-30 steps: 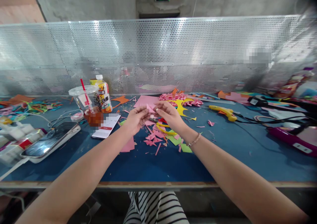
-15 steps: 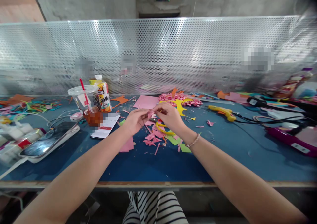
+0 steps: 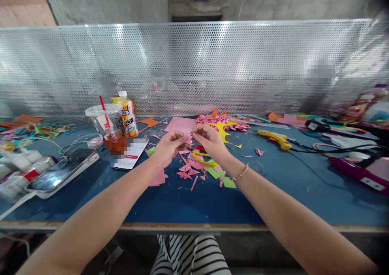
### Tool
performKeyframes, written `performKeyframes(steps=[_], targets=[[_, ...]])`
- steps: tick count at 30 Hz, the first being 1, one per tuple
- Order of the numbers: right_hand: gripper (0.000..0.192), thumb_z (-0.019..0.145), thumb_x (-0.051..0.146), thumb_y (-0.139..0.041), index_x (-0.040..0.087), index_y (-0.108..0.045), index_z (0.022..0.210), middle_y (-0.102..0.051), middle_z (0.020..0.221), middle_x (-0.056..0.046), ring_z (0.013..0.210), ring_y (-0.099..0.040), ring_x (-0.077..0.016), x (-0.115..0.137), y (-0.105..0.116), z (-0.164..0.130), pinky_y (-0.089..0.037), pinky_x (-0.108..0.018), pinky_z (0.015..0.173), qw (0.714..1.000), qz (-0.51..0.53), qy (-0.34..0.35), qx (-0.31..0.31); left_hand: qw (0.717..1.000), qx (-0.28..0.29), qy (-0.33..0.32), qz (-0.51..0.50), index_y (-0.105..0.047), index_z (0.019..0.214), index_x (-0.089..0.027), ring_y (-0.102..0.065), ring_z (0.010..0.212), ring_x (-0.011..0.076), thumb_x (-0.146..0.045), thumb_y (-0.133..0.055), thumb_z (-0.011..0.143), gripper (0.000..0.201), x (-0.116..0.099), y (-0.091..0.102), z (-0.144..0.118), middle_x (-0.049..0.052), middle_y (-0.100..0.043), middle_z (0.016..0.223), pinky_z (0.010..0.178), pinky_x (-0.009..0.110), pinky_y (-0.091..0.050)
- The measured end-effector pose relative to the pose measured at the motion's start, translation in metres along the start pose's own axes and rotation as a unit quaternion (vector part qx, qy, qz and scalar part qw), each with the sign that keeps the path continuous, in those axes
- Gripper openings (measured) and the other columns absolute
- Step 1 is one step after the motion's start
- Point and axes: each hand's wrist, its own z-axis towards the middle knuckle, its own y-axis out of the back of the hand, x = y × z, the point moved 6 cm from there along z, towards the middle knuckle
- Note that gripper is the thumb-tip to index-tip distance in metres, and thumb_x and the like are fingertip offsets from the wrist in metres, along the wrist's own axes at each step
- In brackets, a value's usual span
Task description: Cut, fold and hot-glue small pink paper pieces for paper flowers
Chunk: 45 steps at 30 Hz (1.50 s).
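Left hand (image 3: pixel 166 145) and right hand (image 3: pixel 209 140) both pinch a small folded pink paper piece (image 3: pixel 186 137) above the blue counter (image 3: pixel 188 202); a slack pinch could drop it among the pink paper scraps (image 3: pixel 187 170) below.

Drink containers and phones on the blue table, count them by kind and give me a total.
Plastic cup with red straw: 1
Juice bottle: 1
Phones: 2, one dark-screened, one lit
Total: 4
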Motion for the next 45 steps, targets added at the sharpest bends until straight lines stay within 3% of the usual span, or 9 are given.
performKeyframes(steps=[3,8,12,20,25,45], targets=[[0.008,0.073,0.026,-0.052,0.017,-0.051,0.074,-0.052,0.064,0.001,0.058,-0.049,-0.0110,-0.001,-0.001,0.000,-0.041,-0.027,0.056,1.000,-0.005,-0.024,0.010,1.000,-0.002,-0.008,0.020,-0.053,0.072,-0.016,-0.058,0.052,0.0090,-0.026,-0.071,0.061,0.024,0.000,0.000,0.000,-0.003,-0.057,0.059,0.053,0.022,-0.045],[0.007,0.071,0.024,-0.053,0.018,-0.050,0.070,-0.049,0.062,0.001,0.055,-0.045,-0.0097,0.002,0.003,0.001,-0.038,-0.025,0.052,0.999,-0.040,-0.011,-0.021,0.998,-0.011,-0.058,-0.007,-0.059,0.071,-0.014,-0.061,0.067,0.0109,-0.019,-0.071,0.060,0.018,-0.005,0.000,0.000,0.001,-0.063,0.067,0.071,0.026,-0.047],[0.009,0.073,0.025,-0.050,0.018,-0.048,0.069,-0.048,0.057,0.003,0.051,-0.045,-0.0097,0.001,-0.003,-0.001,-0.039,-0.025,0.050,0.999,-0.034,-0.028,0.017,0.996,-0.036,-0.050,-0.064,-0.063,0.069,-0.010,-0.062,0.073,0.0125,-0.018,-0.069,0.062,0.013,-0.007,0.001,0.000,0.005,-0.065,0.072,0.079,0.028,-0.046],[0.007,0.070,0.022,-0.055,0.018,-0.050,0.073,-0.056,0.069,-0.001,0.062,-0.054,-0.0127,-0.009,-0.007,-0.001,-0.045,-0.028,0.059,0.998,-0.058,-0.019,0.030,0.995,-0.041,-0.036,-0.087,-0.063,0.079,-0.012,-0.060,0.067,0.0091,-0.005,-0.069,0.056,0.024,-0.003,0.006,0.002,0.001,-0.064,0.071,0.073,0.024,-0.046],[0.007,0.072,0.023,-0.055,0.018,-0.053,0.076,-0.058,0.071,-0.002,0.065,-0.055,-0.0125,-0.010,-0.005,0.001,-0.046,-0.028,0.062,0.999,-0.027,-0.010,0.022,0.995,-0.016,-0.021,-0.097,-0.063,0.071,-0.011,-0.060,0.064,0.0086,-0.006,-0.068,0.058,0.015,-0.002,0.002,0.002,0.001,-0.063,0.066,0.072,0.023,-0.047],[0.007,0.071,0.024,-0.054,0.018,-0.052,0.072,-0.053,0.063,0.001,0.054,-0.049,-0.0094,-0.005,-0.009,0.001,-0.042,-0.024,0.052,0.998,0.018,-0.030,0.052,0.996,-0.017,0.011,-0.081,-0.061,0.069,-0.011,-0.060,0.062,0.0092,-0.009,-0.069,0.060,0.012,0.002,0.003,0.001,0.002,-0.063,0.065,0.067,0.023,-0.047]])
